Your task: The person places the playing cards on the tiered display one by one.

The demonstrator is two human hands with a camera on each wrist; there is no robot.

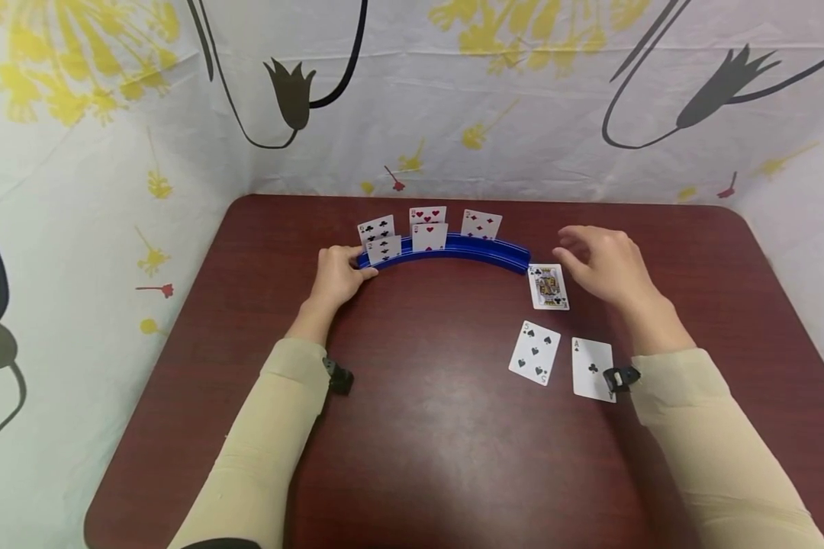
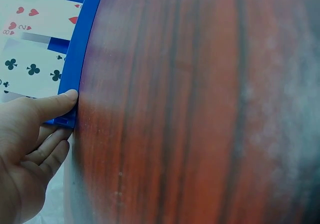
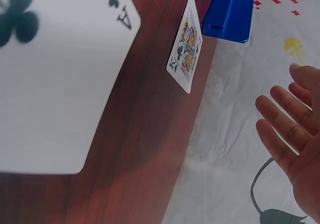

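A curved blue card holder (image 1: 496,252) stands on the table with playing cards upright in it. My left hand (image 1: 338,273) grips its left end, thumb on the front edge and the other fingers behind and below, as the left wrist view shows. Nearest that hand are two club cards (image 1: 384,250), one before the other. Heart cards (image 1: 429,237) stand mid-holder, and a diamond card (image 1: 481,224) is to their right. My right hand (image 1: 607,263) hovers with loosely bent fingers and nothing in it, right of the holder. Just below its fingertips lies a king of clubs (image 1: 548,287), face up.
A five of spades (image 1: 534,353) and an ace of clubs (image 1: 590,366) lie face up at the right; the right wrist device partly covers the ace. The dark red wooden table (image 1: 412,427) meets a patterned cloth (image 1: 357,91) at the back and sides.
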